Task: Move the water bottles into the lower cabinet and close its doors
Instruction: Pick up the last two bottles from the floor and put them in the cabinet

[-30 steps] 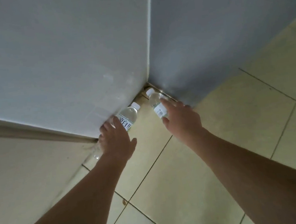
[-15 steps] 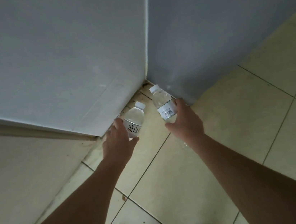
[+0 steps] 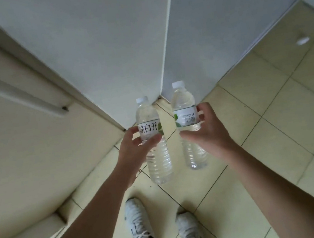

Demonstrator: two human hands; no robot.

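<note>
Two bottles, two hands, two shoes.

One bottle (image 3: 153, 139) between left hand (image 3: 136, 147) fingers and thumb, another bottle (image 3: 187, 122) between right hand (image 3: 207, 134) fingers and thumb; two white shoes (image 3: 139, 227) (image 3: 189, 232) well below both sets of fingers.

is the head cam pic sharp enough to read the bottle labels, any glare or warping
Head view: left bottle label characters read clearly; right bottle shows a barcode, small print too fine. Soft, even light, one bright glare spot on the floor tiles. Wide-angle warp fans the wall edges outward.
</note>
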